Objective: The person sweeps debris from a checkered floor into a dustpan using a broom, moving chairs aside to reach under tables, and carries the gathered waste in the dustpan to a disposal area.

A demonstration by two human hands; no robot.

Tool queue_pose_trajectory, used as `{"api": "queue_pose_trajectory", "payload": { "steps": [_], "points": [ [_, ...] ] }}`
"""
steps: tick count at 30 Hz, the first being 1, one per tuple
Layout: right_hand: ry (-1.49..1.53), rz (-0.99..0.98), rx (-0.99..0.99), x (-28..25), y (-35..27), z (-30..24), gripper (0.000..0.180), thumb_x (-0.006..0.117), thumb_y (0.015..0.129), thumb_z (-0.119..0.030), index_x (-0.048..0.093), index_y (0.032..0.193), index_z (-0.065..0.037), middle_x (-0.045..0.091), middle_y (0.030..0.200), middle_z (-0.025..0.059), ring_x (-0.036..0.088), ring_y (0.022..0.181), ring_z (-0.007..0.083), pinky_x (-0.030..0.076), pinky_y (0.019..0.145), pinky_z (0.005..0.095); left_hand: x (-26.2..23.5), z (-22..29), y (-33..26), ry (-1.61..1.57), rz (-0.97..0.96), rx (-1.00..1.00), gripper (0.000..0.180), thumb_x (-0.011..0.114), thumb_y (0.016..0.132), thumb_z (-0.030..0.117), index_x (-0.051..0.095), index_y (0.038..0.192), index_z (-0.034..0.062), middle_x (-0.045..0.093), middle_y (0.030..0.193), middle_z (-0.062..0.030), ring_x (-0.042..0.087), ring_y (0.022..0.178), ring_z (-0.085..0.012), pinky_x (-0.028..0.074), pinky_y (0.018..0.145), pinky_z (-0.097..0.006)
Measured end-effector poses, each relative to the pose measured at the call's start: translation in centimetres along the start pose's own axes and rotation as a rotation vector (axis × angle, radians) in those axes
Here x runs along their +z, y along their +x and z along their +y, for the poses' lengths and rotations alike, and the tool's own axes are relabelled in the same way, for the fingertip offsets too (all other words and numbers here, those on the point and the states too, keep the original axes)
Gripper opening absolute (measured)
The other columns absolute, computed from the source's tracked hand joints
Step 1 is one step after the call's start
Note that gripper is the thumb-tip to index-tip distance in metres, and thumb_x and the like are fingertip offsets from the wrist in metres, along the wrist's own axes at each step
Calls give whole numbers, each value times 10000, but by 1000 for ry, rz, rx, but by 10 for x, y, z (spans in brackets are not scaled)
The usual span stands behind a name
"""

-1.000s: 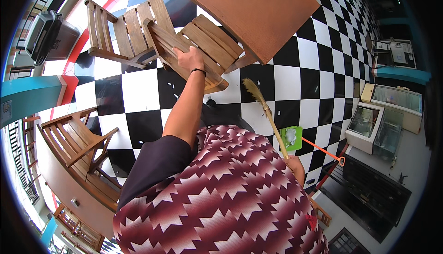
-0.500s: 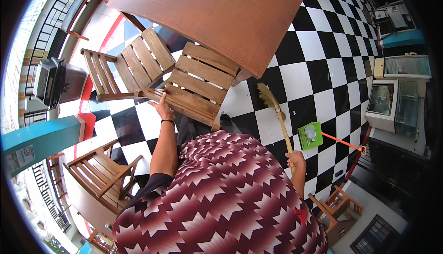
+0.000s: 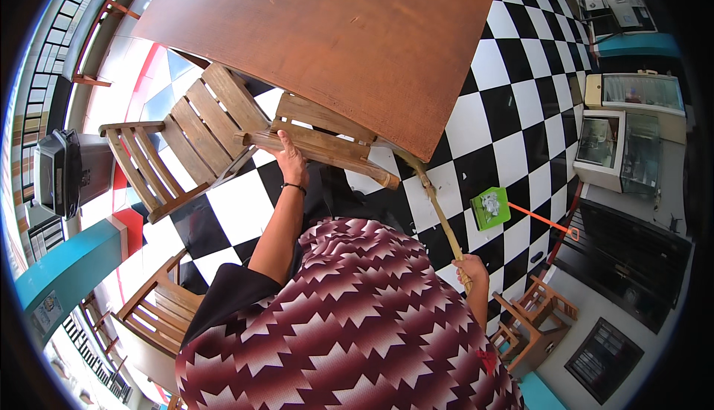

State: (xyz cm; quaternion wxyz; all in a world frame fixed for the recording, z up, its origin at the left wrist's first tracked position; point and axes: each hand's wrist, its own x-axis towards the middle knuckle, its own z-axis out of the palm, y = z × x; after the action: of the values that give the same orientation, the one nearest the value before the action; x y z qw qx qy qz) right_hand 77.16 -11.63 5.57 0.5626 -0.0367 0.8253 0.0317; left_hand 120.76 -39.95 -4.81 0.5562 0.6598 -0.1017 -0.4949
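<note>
My left hand (image 3: pixel 291 163) grips the backrest rail of a slatted wooden chair (image 3: pixel 327 144), with a finger stretched along the wood. The chair's seat lies partly beneath the brown tabletop (image 3: pixel 349 30). On the right, my right hand (image 3: pixel 471 270) is closed around the pale handle of a broom (image 3: pixel 445 222). The broom slants forward and its bristles are mostly hidden by the table corner. To the right of the broom, a green dustpan (image 3: pixel 483 221) with a long orange handle rests on the floor, holding whitish scraps.
A second slatted chair (image 3: pixel 197 123) stands left of the first, another chair (image 3: pixel 160 302) at the lower left. A grey bin (image 3: pixel 82 172) and a teal pillar (image 3: pixel 74 268) line the left side. Glass display cases (image 3: pixel 617 149) stand right, on the black-and-white checkered floor (image 3: pixel 513 101).
The chair under my left hand has moved forward, farther beneath the table. The broom's bristle end has shifted left to the table corner and is now mostly hidden.
</note>
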Motion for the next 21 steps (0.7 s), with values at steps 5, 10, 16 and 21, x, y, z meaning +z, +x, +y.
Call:
{"api": "queue_pose_trajectory", "payload": {
  "steps": [5, 10, 16, 21],
  "points": [
    [133, -6, 5, 41, -4, 14, 170, 666, 808, -175, 544, 843, -63, 507, 595, 45, 502, 421, 158, 403, 354, 298, 51, 12, 29, 2, -36, 31, 1079, 412, 776, 726, -305, 1369, 179, 464, 1143, -184, 380, 597, -136, 359, 463, -269],
    [286, -32, -74, 82, -10, 36, 161, 648, 816, -178, 543, 824, -55, 512, 576, 29, 513, 434, 149, 421, 377, 294, 76, 30, 61, 67, -197, -4, 1097, 324, 764, 765, -375, 1317, 126, 386, 1270, -249, 396, 624, -146, 363, 484, -276],
    [329, -119, -248, 118, -44, 22, 193, 519, 876, -175, 609, 870, -5, 595, 680, 62, 584, 577, 146, 475, 530, 286, 64, 6, 102, 248, -195, 57, 1151, 339, 765, 762, -324, 1321, 3, 164, 1421, -295, 338, 1213, -320, 346, 935, -323],
    [364, -80, -84, 138, -53, 47, 170, 574, 842, -159, 611, 873, 4, 612, 711, 62, 567, 591, 152, 469, 548, 321, 42, 39, 78, 524, -156, 22, 1145, 357, 791, 749, -229, 1349, -61, 187, 1418, -331, 246, 1334, -375, 205, 1085, -315]
  ]
}}
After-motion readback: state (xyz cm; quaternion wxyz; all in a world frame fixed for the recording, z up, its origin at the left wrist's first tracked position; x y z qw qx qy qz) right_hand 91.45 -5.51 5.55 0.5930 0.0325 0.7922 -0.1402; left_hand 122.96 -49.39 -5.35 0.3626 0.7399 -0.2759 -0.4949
